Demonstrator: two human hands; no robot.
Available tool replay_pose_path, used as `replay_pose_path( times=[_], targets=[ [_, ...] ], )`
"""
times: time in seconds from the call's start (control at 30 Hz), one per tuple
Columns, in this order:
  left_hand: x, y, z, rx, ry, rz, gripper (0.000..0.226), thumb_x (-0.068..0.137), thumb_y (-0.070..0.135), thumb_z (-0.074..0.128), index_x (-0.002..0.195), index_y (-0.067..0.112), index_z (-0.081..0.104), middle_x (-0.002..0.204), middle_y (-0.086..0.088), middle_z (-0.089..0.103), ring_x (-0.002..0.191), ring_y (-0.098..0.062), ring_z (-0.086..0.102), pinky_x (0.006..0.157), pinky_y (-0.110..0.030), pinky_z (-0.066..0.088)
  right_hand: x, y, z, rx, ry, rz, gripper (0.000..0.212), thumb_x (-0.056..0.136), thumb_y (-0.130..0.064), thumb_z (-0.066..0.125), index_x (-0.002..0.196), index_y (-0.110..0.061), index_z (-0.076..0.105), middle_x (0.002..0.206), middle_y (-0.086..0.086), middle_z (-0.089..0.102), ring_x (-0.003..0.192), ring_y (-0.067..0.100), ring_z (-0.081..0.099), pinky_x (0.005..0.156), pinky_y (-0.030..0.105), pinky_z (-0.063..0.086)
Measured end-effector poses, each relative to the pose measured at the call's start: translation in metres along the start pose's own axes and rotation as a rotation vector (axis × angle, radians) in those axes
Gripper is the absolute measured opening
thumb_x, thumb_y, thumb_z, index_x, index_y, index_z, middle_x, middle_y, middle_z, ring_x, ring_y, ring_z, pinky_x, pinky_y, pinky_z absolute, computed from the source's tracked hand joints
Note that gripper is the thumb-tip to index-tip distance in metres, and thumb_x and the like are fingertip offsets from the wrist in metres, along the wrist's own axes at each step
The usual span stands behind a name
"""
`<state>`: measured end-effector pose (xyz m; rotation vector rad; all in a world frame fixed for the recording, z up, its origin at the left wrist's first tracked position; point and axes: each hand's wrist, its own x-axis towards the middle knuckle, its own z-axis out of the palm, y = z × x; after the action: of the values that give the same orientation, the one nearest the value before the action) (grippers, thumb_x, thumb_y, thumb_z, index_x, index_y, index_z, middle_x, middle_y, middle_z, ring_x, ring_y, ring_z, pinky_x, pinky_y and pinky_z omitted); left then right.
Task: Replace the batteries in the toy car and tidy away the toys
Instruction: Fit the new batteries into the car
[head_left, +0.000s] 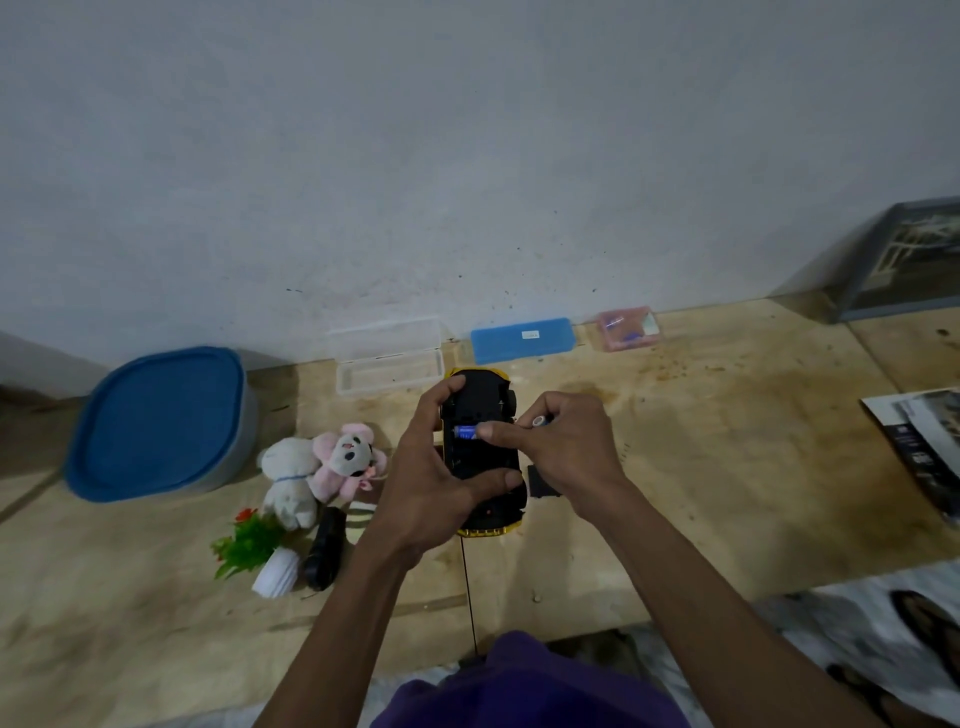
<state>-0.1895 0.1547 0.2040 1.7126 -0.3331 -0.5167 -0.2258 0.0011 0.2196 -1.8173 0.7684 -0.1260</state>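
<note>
Two hands are working: your left hand (431, 467) is gripping the upturned toy car (483, 452) steady; your right hand (550, 441), holding a spare battery (540, 421), is thumbing the blue battery (466, 432) flat into its bay.

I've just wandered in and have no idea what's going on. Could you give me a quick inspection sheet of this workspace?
Surface: wooden board, stained.
Job's things: yellow toy car upside down, blue battery in its compartment; black cover beside it.
Clutter: two plush toys, fake plant, blue-lidded tub, clear case, blue case.
Grippers: left hand grips car; right hand presses battery, holds another battery.
Cables: nothing seen.
Surroundings: grey wall.
</note>
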Motion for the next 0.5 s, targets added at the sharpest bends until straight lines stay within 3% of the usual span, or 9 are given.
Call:
replay_pose_path(
  times=[0.1, 0.17, 0.23, 0.3, 0.4, 0.5],
  targets=[
    [0.000, -0.005, -0.001, -0.014, 0.006, -0.021, 0.094, 0.066, 0.004, 0.093, 0.131, 0.052, 0.046, 0.109, 0.040, 0.060, 0.102, -0.014, 0.072, 0.080, -0.035, 0.063, -0.002, -0.001, -0.004, 0.010, -0.100, 0.070, 0.036, 0.067, -0.036, 0.093, 0.072, -0.011, 0.068, 0.062, -0.005, 0.058, 0.054, 0.007, 0.049, 0.051, 0.022, 0.040],
    [0.000, -0.009, -0.002, -0.014, 0.022, -0.041, 0.093, 0.066, 0.003, 0.093, 0.128, 0.053, 0.046, 0.106, 0.040, 0.061, 0.099, -0.014, 0.073, 0.079, -0.036, 0.064, -0.002, -0.002, -0.012, 0.165, -0.214, 0.210, 0.028, 0.083, -0.033, 0.082, 0.087, -0.007, 0.071, 0.071, 0.001, 0.062, 0.054, 0.009, 0.047, 0.046, 0.022, 0.035],
    [0.000, -0.013, -0.004, -0.019, 0.037, -0.062, 0.092, 0.066, 0.001, 0.092, 0.127, 0.053, 0.045, 0.100, 0.044, 0.060, 0.096, -0.012, 0.073, 0.080, -0.039, 0.064, -0.002, -0.004, -0.021, 0.389, -0.312, 0.361, 0.014, 0.096, -0.014, 0.065, 0.102, -0.003, 0.069, 0.083, 0.010, 0.068, 0.055, 0.011, 0.049, 0.040, 0.020, 0.031],
    [-0.001, -0.017, -0.006, -0.031, 0.038, -0.083, 0.092, 0.066, 0.000, 0.092, 0.127, 0.052, 0.045, 0.098, 0.044, 0.060, 0.096, -0.012, 0.073, 0.081, -0.043, 0.064, -0.001, -0.004, -0.028, 0.546, -0.341, 0.437, 0.017, 0.099, -0.002, 0.055, 0.113, 0.001, 0.065, 0.091, 0.017, 0.072, 0.056, 0.012, 0.052, 0.037, 0.017, 0.032],
    [-0.001, -0.018, -0.008, -0.041, 0.029, -0.099, 0.093, 0.065, 0.002, 0.093, 0.127, 0.053, 0.047, 0.099, 0.043, 0.061, 0.097, -0.014, 0.074, 0.081, -0.045, 0.064, -0.001, -0.003, -0.032, 0.677, -0.351, 0.461, 0.019, 0.100, -0.003, 0.056, 0.117, 0.003, 0.061, 0.094, 0.020, 0.073, 0.056, 0.012, 0.050, 0.037, 0.015, 0.030],
    [-0.001, -0.014, -0.007, -0.043, 0.022, -0.100, 0.093, 0.065, 0.003, 0.094, 0.129, 0.052, 0.046, 0.098, 0.043, 0.060, 0.093, -0.012, 0.074, 0.080, -0.043, 0.064, 0.000, -0.002, -0.031, 0.634, -0.288, 0.434, 0.021, 0.097, -0.009, 0.062, 0.113, 0.004, 0.065, 0.089, 0.015, 0.072, 0.055, 0.009, 0.049, 0.041, 0.014, 0.034]
  ],
)
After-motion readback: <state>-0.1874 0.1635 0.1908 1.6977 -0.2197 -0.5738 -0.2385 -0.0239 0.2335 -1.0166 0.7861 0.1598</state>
